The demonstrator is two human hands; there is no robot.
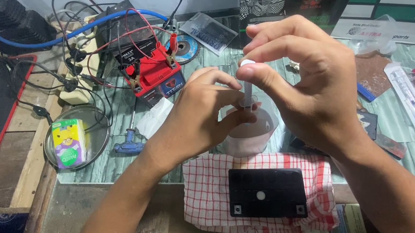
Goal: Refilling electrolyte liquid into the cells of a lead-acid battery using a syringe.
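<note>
Both hands meet over a clear plastic cup (pixel 253 136) at the worktop's (pixel 113 211) front: the left hand (pixel 199 115) pinches a thin white tube (pixel 248 92) low, the right hand (pixel 303 87) pinches its top. It looks light, slippery, bendable; best held near both ends.

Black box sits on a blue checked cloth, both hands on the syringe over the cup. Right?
Not quite: the cloth is red and white checked, not blue, as the head view shows. The rest holds: the black box lies on it, and the left hand and right hand hold the syringe over the cup.
</note>
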